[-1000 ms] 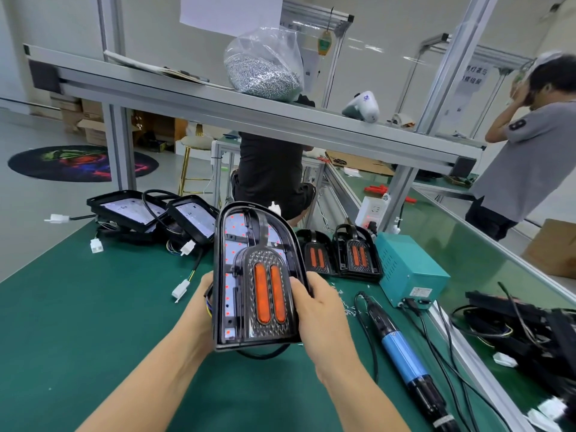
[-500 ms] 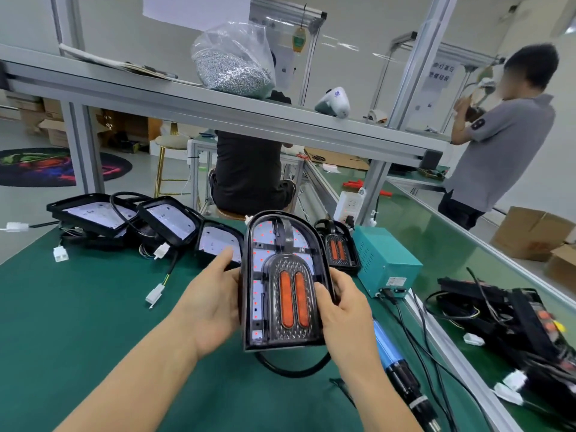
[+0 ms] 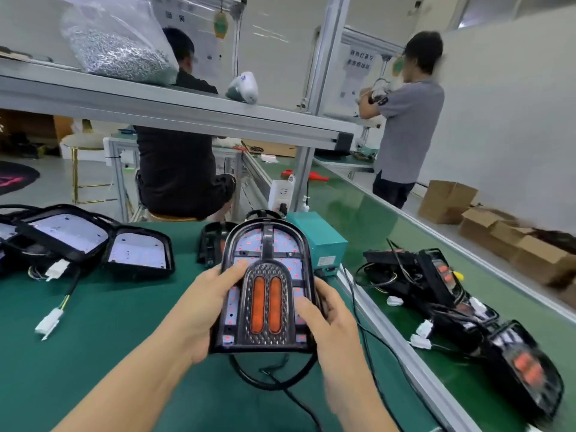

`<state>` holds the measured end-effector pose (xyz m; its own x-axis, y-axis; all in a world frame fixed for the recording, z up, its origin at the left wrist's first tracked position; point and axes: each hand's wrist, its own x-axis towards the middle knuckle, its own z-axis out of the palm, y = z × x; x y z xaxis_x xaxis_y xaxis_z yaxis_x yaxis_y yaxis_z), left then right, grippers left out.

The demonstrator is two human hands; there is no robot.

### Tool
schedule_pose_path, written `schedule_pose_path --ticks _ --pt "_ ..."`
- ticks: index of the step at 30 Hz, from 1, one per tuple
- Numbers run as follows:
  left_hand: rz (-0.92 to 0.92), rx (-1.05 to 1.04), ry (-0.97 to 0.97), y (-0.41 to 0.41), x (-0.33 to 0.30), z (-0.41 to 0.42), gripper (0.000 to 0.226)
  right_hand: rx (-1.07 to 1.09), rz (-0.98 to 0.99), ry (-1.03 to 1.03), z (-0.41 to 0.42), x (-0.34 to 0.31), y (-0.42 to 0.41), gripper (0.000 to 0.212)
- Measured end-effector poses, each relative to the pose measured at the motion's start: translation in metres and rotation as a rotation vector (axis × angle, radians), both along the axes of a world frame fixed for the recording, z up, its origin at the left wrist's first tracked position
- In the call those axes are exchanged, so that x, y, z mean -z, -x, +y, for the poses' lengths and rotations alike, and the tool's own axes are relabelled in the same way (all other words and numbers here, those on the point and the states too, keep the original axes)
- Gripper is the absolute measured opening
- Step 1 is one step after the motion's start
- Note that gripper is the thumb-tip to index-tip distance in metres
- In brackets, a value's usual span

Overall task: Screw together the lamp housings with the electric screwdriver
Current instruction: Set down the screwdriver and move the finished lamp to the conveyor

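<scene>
Housing [image 3: 265, 288], arch-topped and black, with two orange strips in its face, is held up above the green bench [image 3: 93, 322] between both hands. Left hand [image 3: 202, 310] grips its left edge: the thumb lies across the face, its tip just left of the orange strips, and the other fingers are hidden behind the housing. Right hand [image 3: 327, 319] grips the right edge, thumb pressed on the face just right of the strips, fingers curled round behind the rim. A black cable [image 3: 274, 378] loops down below both palms. Beyond the fingertips, past the housing's top, sits a teal box [image 3: 321, 241]. Left of the left thumb lie open housings with white boards [image 3: 137, 254]. Well right of the right hand lies a pile of wired housings [image 3: 452, 294].
</scene>
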<state>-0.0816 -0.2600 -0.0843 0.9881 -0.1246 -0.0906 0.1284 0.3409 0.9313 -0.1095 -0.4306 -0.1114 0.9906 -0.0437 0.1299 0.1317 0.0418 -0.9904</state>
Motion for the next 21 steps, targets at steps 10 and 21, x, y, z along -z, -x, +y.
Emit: schedule_pose_path --ticks 10,21 --pt "0.002 0.329 -0.153 -0.015 -0.01 -0.083 0.029 0.2 -0.12 -0.202 -0.064 0.03 0.041 0.056" --pt "-0.032 0.593 -0.203 -0.049 -0.041 -0.22 0.019 0.731 -0.138 -0.088 -0.151 0.005 0.031 0.046"
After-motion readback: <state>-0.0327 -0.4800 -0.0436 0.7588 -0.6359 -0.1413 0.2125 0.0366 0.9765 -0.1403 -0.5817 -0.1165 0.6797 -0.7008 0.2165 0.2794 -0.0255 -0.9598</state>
